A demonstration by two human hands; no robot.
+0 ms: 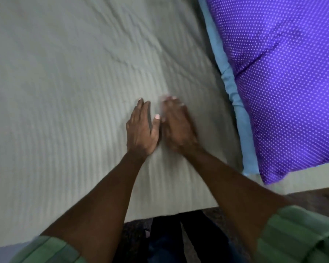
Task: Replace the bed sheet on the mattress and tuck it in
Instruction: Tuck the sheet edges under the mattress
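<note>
A pale grey-green ribbed bed sheet point(65, 92) covers the mattress and fills most of the view. Faint wrinkles run across it ahead of my hands. My left hand point(141, 131) lies flat, palm down, on the sheet near the bed's near edge, fingers together. My right hand point(177, 128) rests flat right beside it, blurred by motion, thumbs nearly touching. Neither hand holds anything.
A purple pillow with white dots point(285, 82) lies on the bed at the right, with a blue cloth or pillow edge point(235, 103) showing under its left side. Dark floor point(311, 198) and my legs point(167, 240) appear below the bed's near edge.
</note>
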